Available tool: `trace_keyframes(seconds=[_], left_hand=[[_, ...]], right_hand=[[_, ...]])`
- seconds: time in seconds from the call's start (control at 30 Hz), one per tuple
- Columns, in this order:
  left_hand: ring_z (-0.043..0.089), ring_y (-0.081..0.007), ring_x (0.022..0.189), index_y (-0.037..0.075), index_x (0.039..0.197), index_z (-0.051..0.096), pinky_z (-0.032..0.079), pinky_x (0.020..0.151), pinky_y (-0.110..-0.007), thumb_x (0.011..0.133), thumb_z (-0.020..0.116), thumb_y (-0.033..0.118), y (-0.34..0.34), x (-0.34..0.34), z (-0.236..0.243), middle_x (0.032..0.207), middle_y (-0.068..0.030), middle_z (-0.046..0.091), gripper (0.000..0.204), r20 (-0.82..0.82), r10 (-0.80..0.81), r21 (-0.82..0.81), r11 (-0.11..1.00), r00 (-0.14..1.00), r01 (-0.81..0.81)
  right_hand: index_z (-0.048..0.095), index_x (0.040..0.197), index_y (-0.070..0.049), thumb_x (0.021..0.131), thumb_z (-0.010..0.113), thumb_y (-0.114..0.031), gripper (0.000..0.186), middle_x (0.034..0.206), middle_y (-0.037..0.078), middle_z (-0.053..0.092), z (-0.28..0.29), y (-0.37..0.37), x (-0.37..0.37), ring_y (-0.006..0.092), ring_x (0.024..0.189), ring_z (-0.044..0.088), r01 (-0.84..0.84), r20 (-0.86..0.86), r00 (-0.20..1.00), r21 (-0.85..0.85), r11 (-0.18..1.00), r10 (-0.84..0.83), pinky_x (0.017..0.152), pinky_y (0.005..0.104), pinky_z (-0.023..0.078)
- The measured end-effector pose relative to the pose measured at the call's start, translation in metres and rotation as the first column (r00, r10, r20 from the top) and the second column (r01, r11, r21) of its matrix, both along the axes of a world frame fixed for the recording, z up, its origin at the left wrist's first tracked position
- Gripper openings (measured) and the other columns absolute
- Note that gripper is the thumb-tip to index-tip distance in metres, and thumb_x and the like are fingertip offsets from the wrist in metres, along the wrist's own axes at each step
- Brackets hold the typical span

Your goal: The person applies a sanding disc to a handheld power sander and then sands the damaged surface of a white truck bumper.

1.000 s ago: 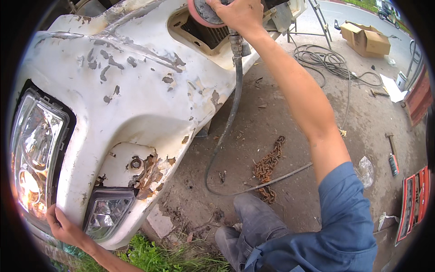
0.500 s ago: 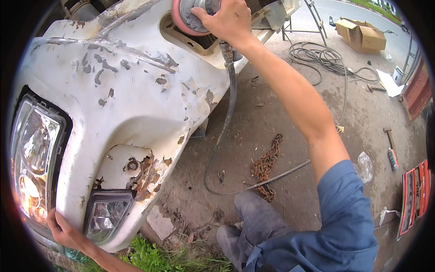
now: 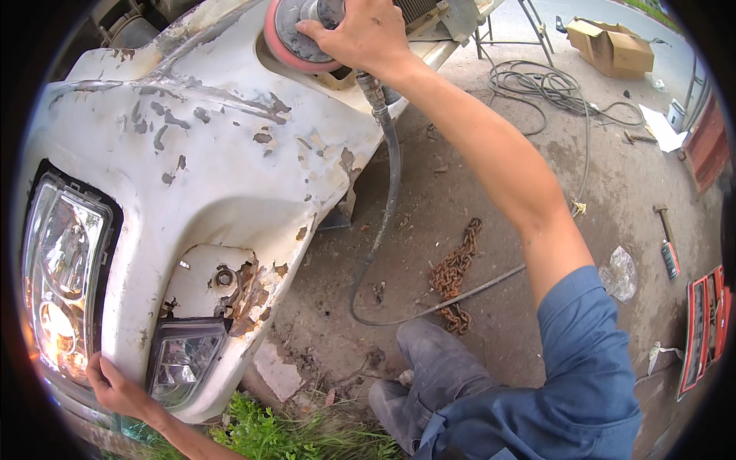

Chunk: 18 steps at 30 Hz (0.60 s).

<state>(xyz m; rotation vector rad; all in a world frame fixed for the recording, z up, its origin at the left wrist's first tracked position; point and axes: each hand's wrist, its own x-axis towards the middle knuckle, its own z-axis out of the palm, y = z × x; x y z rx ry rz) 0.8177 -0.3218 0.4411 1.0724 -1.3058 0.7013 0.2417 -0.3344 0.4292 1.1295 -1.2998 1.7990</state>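
At the top, my right hand is wrapped over a round air sander with a pink-red pad edge. The pad lies over the edge of an opening in the white vehicle bumper, whose paint is worn to grey patches. From the sander's hose fitting a dark air hose hangs down. At lower left my left hand is closed on the bumper's edge beside the headlight, its fingertips partly hidden. A smaller lamp sits right of that hand, below a rusted, broken corner.
The hose runs over the dirt ground past a rusty chain near my knees. Coiled hose, a metal stand and a cardboard box lie beyond. To the right are a hammer, a spray can and a red-framed grille.
My right hand and the sander have shifted left and slightly up in view, partly with a small shift of the whole view. My left hand keeps its place on the bumper's edge.
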Motion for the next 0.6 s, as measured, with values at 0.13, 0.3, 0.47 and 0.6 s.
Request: trace_keyframes(seconds=[0.13, 0.3, 0.47, 0.6], left_hand=[[0.061, -0.0192, 0.088, 0.003, 0.108, 0.07, 0.049, 0.082, -0.034, 0.098, 0.057, 0.025, -0.003, -0.015, -0.002, 0.098, -0.0059, 0.069, 0.028, 0.007, 0.018, 0.008, 1.0, 1.0, -0.018], [0.065, -0.0216, 0.091, 0.006, 0.109, 0.071, 0.051, 0.083, -0.036, 0.097, 0.055, 0.029, 0.002, -0.01, 0.003, 0.101, -0.0072, 0.072, 0.031, 0.009, 0.109, 0.023, 0.994, 0.994, -0.109], [0.066, -0.0222, 0.094, 0.005, 0.111, 0.073, 0.051, 0.086, -0.036, 0.097, 0.058, 0.03, -0.003, -0.01, 0.002, 0.105, -0.0078, 0.073, 0.032, 0.018, 0.133, -0.001, 0.991, 0.991, -0.133], [0.067, -0.0224, 0.096, 0.005, 0.112, 0.074, 0.051, 0.087, -0.036, 0.098, 0.058, 0.03, -0.007, -0.009, 0.002, 0.106, -0.0077, 0.073, 0.033, 0.037, 0.13, -0.009, 0.991, 0.991, -0.13]], right_hand=[[0.058, 0.125, -0.009, 0.08, 0.08, -0.031, 0.055, 0.112, 0.028, 0.059, -0.007, 0.007, -0.039, 0.0505, 0.098, 0.066, 0.158, 0.143, 0.975, 0.084, 0.984, -0.169, 0.085, 0.0548, 0.055], [0.056, 0.129, -0.01, 0.076, 0.085, -0.036, 0.066, 0.113, 0.026, 0.063, -0.057, 0.029, -0.057, 0.0453, 0.113, 0.062, 0.011, 0.165, 0.986, 0.111, 0.994, -0.029, 0.095, 0.0525, 0.051], [0.066, 0.118, -0.007, 0.07, 0.09, -0.04, 0.063, 0.103, 0.016, 0.072, -0.115, 0.046, -0.062, 0.0332, 0.099, 0.07, 0.02, 0.283, 0.957, 0.149, 0.989, -0.062, 0.09, 0.0424, 0.056], [0.064, 0.116, -0.006, 0.073, 0.091, -0.034, 0.058, 0.104, 0.018, 0.071, -0.165, 0.048, -0.032, 0.0313, 0.098, 0.07, -0.028, 0.406, 0.914, 0.129, 0.991, -0.027, 0.087, 0.0421, 0.055]])
